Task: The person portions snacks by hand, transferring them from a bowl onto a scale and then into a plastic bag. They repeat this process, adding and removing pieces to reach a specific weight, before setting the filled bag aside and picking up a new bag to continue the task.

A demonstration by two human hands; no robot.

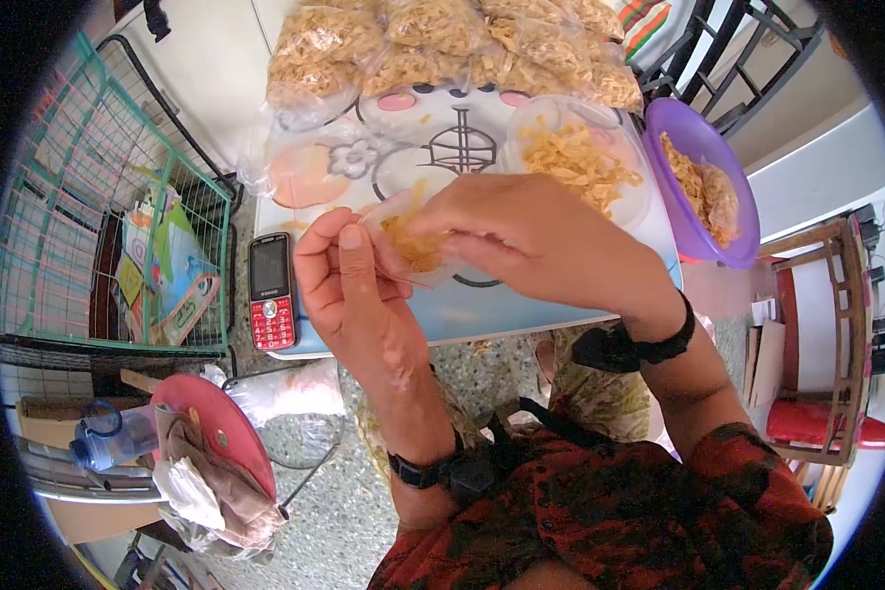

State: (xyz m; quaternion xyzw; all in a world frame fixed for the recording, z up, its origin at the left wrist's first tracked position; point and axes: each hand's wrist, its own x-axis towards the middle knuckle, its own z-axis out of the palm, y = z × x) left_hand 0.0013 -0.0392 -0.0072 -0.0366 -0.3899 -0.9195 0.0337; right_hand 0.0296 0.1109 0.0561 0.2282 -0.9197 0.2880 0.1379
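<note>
Both hands are pinching a small clear bag (410, 243) of yellow snack strips over the table (521, 305): left hand (349, 285) gripping below, right hand (521, 236) closed on top. Purple bowl (703, 187) sits nearby.

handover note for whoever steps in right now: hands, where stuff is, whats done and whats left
Left hand: pinches the small clear bag from the side, thumb upright against it.
Right hand: fingers closed over the bag's top; whether they reach inside cannot be told.
Things: the bag holds a little yellow snack. The clear bowl and purple bowl hold loose snack. The phone lies at the left edge of the table.
Done: filled bags are piled at the far edge.
Left: the held bag looks only partly full, and both bowls have snack in them.
</note>
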